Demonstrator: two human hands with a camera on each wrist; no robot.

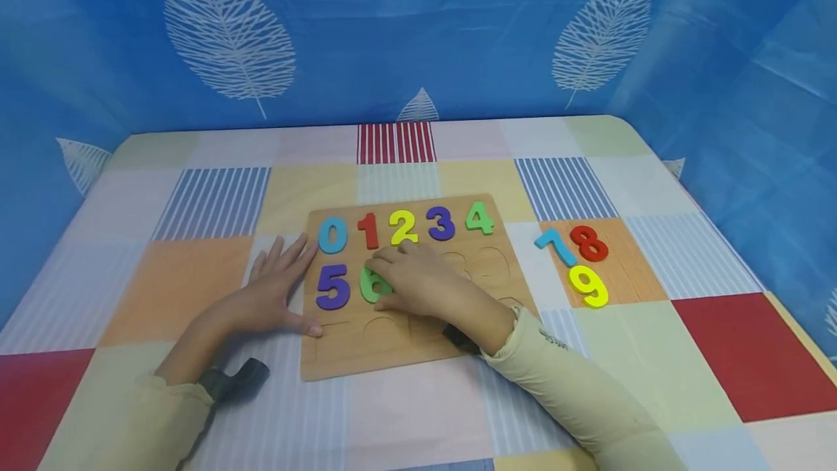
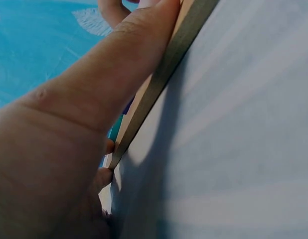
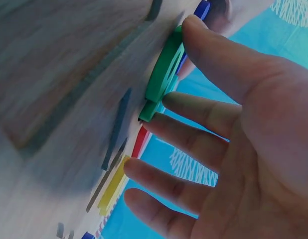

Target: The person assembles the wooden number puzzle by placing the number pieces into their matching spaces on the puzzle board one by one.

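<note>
Digits 7 [image 1: 559, 245], 8 [image 1: 588, 243], 9 [image 1: 596, 283] beside board [image 1: 366, 356]; right hand [image 1: 421, 278] part-hides 6 [image 1: 368, 285].

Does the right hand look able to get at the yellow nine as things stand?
Probably yes: the yellow nine lies uncovered on the tablecloth right of the board, though the right hand, at the green six, would have to swing over.

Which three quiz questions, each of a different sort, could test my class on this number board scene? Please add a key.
1. True or false: the left hand is gripping the purple 5.
2. Which piece lies between the thumb and index finger of the right hand?
3. How many numbers lie off the board?

Key:
1. False; it rests against the board's left edge.
2. The green 6.
3. Three: blue 7, red 8, yellow 9.
</note>
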